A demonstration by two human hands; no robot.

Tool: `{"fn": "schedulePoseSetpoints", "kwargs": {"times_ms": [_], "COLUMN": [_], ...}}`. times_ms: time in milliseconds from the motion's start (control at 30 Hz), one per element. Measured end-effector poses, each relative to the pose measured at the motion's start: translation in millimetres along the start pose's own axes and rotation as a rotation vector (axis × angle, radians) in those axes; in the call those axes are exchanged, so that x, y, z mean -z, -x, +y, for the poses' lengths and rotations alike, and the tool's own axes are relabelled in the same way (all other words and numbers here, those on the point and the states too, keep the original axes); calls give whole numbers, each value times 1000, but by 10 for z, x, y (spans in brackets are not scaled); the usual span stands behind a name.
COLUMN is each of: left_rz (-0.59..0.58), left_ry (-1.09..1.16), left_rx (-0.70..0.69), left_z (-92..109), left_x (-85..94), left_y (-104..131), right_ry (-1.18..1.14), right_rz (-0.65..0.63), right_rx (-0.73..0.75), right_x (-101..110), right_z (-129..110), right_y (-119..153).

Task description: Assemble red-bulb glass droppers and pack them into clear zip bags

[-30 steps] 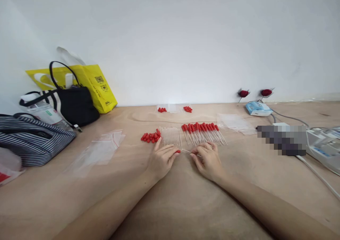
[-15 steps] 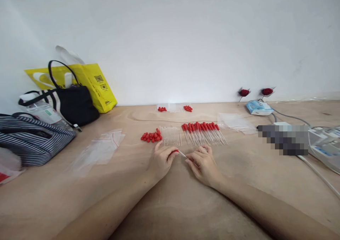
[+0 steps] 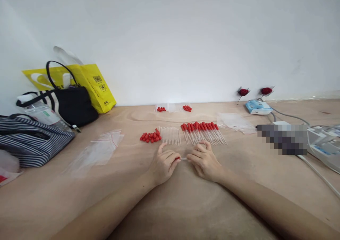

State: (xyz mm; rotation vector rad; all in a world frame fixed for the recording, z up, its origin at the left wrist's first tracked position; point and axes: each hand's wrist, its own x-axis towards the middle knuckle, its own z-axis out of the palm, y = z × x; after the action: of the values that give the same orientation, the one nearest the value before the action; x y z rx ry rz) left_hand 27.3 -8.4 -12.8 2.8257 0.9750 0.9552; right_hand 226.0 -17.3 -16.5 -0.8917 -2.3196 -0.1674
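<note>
On the near side of the row of clear tubes, the left hand has its fingers closed on a red dropper bulb, and the right hand pinches a dropper tube that meets it. Loose bulbs lie left of this row, assembled droppers to its right.

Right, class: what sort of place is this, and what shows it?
Probably a makeshift indoor workspace: a row of red-bulbed droppers and zip-lock bags share a wooden table with a black handbag.
</note>
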Motion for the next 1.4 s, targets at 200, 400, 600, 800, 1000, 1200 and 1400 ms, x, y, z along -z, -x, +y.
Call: {"fn": "schedulePoseSetpoints", "kwargs": {"times_ms": [200, 400, 600, 800, 1000, 1200, 1400], "left_rz": [12, -4, -17, 19, 84, 44, 34], "left_ry": [4, 13, -14, -74, -200, -218, -232], "left_rx": [-53, -45, -18, 3, 223, 272, 266], "left_z": [-6, -5, -50, -116, -257, -300, -300], "left_x": [-21, -27, 6, 49, 56, 36, 15], "left_y": [-2, 3, -25, -48, -11, 13, 9], "right_ry": [-16, -70, -62, 64, 53, 160, 232], "right_rz": [10, -22, -98, -143, 22, 52, 25], "right_rx": [-36, -79, -109, -121, -582, -1001, -1103], "right_x": [-29, -71, -28, 61, 153, 176, 111], "right_z": [-47, -67, -45, -26, 399, 815, 830], "right_y": [-14, -17, -61, -86, -82, -27, -10]}}
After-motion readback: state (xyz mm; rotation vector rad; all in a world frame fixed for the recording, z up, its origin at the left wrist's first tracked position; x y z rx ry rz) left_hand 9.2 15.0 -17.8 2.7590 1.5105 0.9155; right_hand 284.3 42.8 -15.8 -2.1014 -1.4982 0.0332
